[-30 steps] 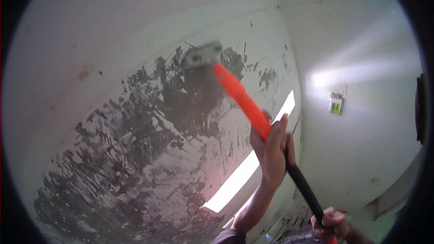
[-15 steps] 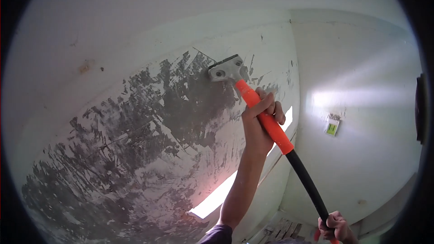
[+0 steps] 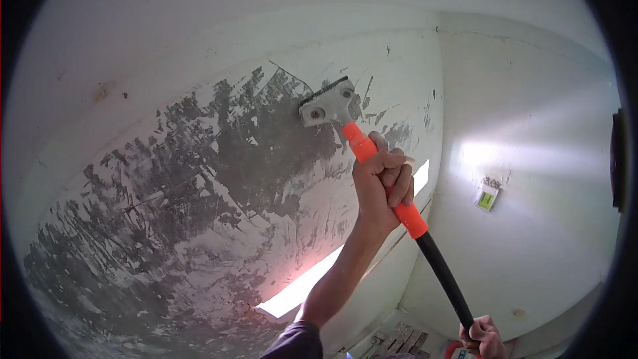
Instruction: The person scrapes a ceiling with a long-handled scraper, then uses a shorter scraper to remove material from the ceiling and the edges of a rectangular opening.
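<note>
My left hand [image 3: 384, 186] is wrapped round the orange upper grip of a long-handled scraper [image 3: 332, 105]. Its wide metal head, with a dark blade edge and two bolts, lies against the wall [image 3: 259, 153], over patches of exposed grey among whitish coating. From the orange grip a black shaft [image 3: 444, 272] runs down to the lower right. There my right hand [image 3: 482, 338] is closed round the shaft's lower part, near the bottom edge of the view.
A second pale wall [image 3: 525, 239] meets the scraped one at a corner on the right. It carries a small white box with a green label [image 3: 486, 198]. Bright light falls through a slot-like opening [image 3: 306, 282]. Slatted wooden pieces [image 3: 402, 340] and a red round object [image 3: 453, 348] lie below.
The view has shifted slightly. The scraper head appears a little further left, and my left hand sits slightly lower on the orange grip, its fingers more curled. My right hand appears slightly further left and lower.
</note>
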Tool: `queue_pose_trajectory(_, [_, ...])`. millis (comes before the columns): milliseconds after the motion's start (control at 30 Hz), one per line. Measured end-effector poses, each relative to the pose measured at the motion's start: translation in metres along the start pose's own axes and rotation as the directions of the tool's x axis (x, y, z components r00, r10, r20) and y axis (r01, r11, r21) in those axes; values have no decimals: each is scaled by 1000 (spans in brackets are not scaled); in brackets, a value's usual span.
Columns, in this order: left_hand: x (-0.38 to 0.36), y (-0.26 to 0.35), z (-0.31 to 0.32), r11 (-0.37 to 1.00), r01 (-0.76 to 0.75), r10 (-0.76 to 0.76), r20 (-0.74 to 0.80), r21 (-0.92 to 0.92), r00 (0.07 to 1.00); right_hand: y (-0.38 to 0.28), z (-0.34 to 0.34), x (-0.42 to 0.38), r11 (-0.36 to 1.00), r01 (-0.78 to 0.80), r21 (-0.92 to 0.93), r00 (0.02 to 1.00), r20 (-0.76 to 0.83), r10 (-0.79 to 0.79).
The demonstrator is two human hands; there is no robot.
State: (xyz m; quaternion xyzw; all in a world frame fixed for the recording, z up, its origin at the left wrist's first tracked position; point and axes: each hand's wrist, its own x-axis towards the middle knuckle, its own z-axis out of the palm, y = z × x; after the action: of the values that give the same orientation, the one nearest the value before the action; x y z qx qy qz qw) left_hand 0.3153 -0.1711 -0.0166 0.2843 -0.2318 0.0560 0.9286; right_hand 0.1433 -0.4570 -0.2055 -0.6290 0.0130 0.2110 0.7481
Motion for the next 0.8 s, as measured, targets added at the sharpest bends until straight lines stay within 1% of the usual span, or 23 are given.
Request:
queue_pose_trajectory(33, [7,3,2,1000,0,0,5,5,1000,2,-1,0,998,-48,-29,996,-80,45])
queue_pose_trajectory(67, [17,6,6,1000,-5,5,36,5,999,-19,9,10,994,-104,-26,993,56,106])
queue_pose_trajectory(100, [25,8,9,1000,-5,4,57,6,998,-22,17,13,993,-115,-8,992,55,115])
queue_pose_trajectory(167, [22,9,8,1000,-22,21,68,4,997,-30,23,19,998,52,-22,998,-29,-52])
queue_pose_trajectory(200, [14,6,7,1000,-6,6,36,11,999,-29,13,17,997,-73,-32,997,35,74])
queue_pose_trajectory(233, [8,2,5,1000,13,-13,4,16,1000,-23,11,12,997,-70,-36,997,38,71])
queue_pose_trajectory(267, [7,2,3,999,45,-44,54,0,998,-16,8,10,999,-28,-40,999,22,29])
queue_pose_trajectory(300, [15,3,3,999,53,-53,59,4,997,-8,7,8,1000,7,-30,1000,1,-7])
queue_pose_trajectory(367, [27,3,8,1000,-11,11,26,9,1000,-7,4,24,999,33,-18,997,-70,-35])
queue_pose_trajectory(400, [25,0,11,999,-40,40,13,6,999,-14,5,21,1000,16,-17,1000,-10,-16])
queue_pose_trajectory(433, [19,-3,8,999,-32,32,17,14,999,-18,8,20,1000,14,-12,999,53,-13])
queue_pose_trajectory(467, [6,-5,5,999,15,-15,5,36,1000,-11,7,18,1000,21,-2,998,54,-21])
queue_pose_trajectory(500, [-2,-4,4,997,54,-53,-8,52,999,-8,9,14,1000,-8,8,996,86,7])
queue_pose_trajectory(533, [-3,-5,2,993,103,-105,33,53,994,-5,10,13,999,-41,16,993,116,39])
queue_pose_trajectory(567, [3,-6,-3,993,108,-109,31,49,994,-1,8,19,999,-45,18,993,111,43])
queue_pose_trajectory(600, [16,-7,-6,997,33,-34,9,76,999,1,10,26,1000,-30,4,995,100,29])
queue_pose_trajectory(633, [27,-1,4,993,-44,45,-7,108,999,-7,17,31,1000,-10,-10,996,93,11])
queue_pose_trajectory(667, [34,4,12,994,-45,47,-24,102,999,-17,22,33,999,-32,25,993,115,29])
queue_pose_trajectory(700, [27,2,5,993,-56,58,-24,102,998,-8,16,29,999,-29,17,992,121,27])
queue_pose_trajectory(733, [17,-7,-9,997,8,-7,-10,80,1000,10,6,25,999,-49,-8,990,134,49])
queue_pose_trajectory(767, [9,-10,-8,995,76,-77,7,60,997,11,5,26,997,-67,-29,987,144,71])
queue_pose_trajectory(800, [6,-12,-8,987,123,-126,22,103,992,10,2,30,998,-60,-34,987,144,65])
